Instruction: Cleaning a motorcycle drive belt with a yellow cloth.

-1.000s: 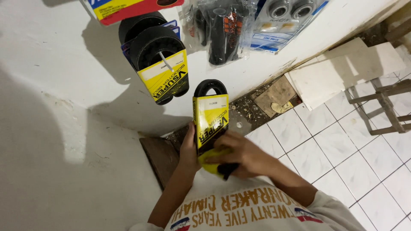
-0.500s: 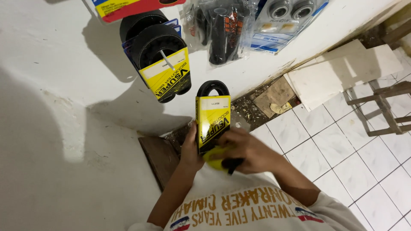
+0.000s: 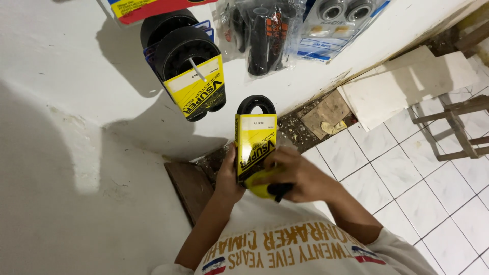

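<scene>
Just below the belts hanging on the wall peg (image 3: 196, 71), the left hand (image 3: 227, 175) grips a packaged belt (image 3: 255, 137) by its lower left edge, fingers closed round the sleeve. Right hand (image 3: 298, 175) cups the bottom w/ a yellow cloth (image 3: 261, 187) — fingers curled shut on it. Looks like wiping is under way; belt not yet on the peg. Belt: black loop, yellow card sleeve, upright, approx. vertical.

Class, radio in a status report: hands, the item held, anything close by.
Left hand and right hand both gripping the sleeved black belt, upright. Yellow cloth under right hand. Hanging belts on wall above, apart.
</scene>
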